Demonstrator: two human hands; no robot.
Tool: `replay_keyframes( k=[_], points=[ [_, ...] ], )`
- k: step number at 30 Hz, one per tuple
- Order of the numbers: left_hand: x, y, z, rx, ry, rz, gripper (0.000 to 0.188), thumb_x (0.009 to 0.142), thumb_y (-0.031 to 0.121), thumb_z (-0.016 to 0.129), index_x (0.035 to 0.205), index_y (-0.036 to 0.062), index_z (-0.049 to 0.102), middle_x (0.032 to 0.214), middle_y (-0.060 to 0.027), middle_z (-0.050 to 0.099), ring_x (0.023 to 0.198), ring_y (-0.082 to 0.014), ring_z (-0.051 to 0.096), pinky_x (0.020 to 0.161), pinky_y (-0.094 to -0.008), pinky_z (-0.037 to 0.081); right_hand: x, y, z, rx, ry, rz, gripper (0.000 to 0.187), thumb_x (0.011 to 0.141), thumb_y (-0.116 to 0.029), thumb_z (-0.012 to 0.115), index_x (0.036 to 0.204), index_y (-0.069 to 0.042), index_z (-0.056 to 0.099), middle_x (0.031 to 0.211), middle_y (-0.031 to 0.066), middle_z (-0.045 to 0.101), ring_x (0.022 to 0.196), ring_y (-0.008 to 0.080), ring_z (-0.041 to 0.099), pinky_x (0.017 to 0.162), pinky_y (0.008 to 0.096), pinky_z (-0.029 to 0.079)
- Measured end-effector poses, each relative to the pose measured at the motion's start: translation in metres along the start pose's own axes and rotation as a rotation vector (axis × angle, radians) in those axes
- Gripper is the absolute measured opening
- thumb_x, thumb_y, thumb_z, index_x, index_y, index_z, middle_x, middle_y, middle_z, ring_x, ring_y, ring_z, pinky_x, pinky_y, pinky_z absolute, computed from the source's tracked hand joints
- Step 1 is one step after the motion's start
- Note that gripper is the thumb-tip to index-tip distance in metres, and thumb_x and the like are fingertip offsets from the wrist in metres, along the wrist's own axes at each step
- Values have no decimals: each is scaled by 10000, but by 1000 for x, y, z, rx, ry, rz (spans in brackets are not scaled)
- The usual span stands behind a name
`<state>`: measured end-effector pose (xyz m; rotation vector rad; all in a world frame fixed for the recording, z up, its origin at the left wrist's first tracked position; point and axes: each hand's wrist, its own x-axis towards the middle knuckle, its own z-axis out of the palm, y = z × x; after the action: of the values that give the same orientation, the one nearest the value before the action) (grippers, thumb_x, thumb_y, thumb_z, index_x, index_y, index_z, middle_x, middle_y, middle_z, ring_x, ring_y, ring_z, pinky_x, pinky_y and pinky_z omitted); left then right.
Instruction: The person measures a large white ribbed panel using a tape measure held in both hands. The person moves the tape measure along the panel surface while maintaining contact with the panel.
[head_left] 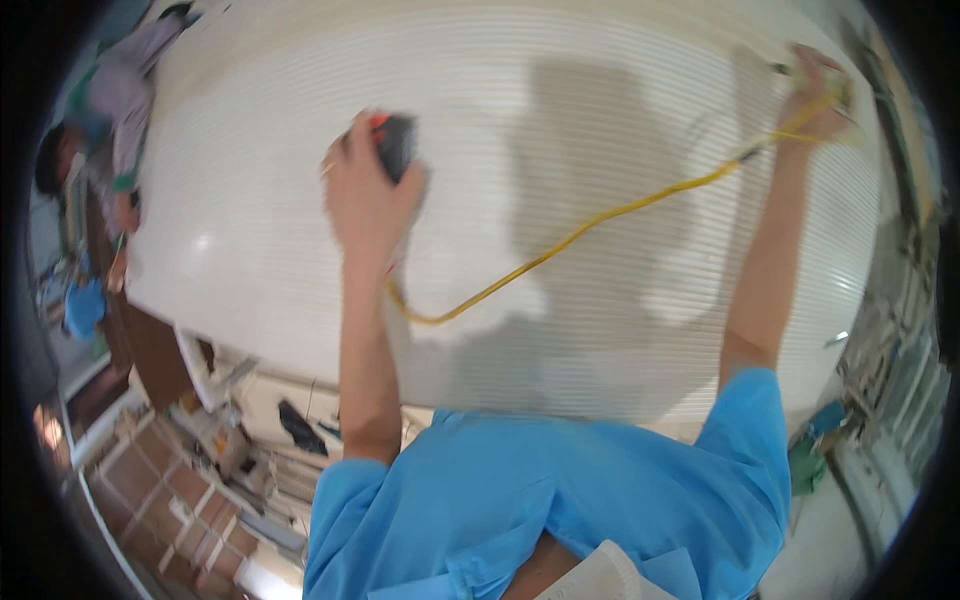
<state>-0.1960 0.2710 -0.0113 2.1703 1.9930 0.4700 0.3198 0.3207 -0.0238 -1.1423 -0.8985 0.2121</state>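
My left hand (pixel 365 195) is wrapped around a small black and red handheld device (pixel 397 145) over the white ribbed panel (pixel 460 90). Only part of the device shows past my fingers, so its exact kind is unclear. A yellow cord (pixel 580 232) starts near my left wrist, sags, then runs up across the panel to my right hand (pixel 815 115). That hand is at the panel's far right, closed with the cord's loops in it. Blur hides the fine detail there.
Another person (pixel 110 110) leans over the panel's far left edge. A brown tabletop (pixel 145 340) with a blue item (pixel 85 308) lies at left. Beneath the panel's near left edge are shelves with clutter. A green bag (pixel 808 468) hangs at lower right.
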Motion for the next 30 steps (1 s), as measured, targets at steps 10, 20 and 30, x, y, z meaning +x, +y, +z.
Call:
replay_keyframes(
  k=[10,20,30],
  points=[
    [-49,-57,-17,-53,-89,98,857,768,287,807,1539,149,460,1394,-215,556,1269,-434,543,1054,-533,485,-130,-204,-1,224,12,-112,98,931,-51,681,1022,-13,678,970,178,702,975,342,695,1055,550,525],
    [-138,-156,-70,79,-132,11,872,813,368,776,1578,176,404,1439,-227,513,1296,-445,526,1062,-538,486,-358,-290,-23,381,193,217,142,893,-8,671,1012,-20,595,894,161,660,879,280,650,990,512,532],
    [-154,-192,-82,102,-111,24,881,829,410,770,1590,178,392,1464,-220,507,1320,-444,519,1075,-559,478,-437,-323,-53,-62,322,-10,124,937,-8,608,1040,23,546,917,167,654,885,260,700,944,486,597]
  ],
)
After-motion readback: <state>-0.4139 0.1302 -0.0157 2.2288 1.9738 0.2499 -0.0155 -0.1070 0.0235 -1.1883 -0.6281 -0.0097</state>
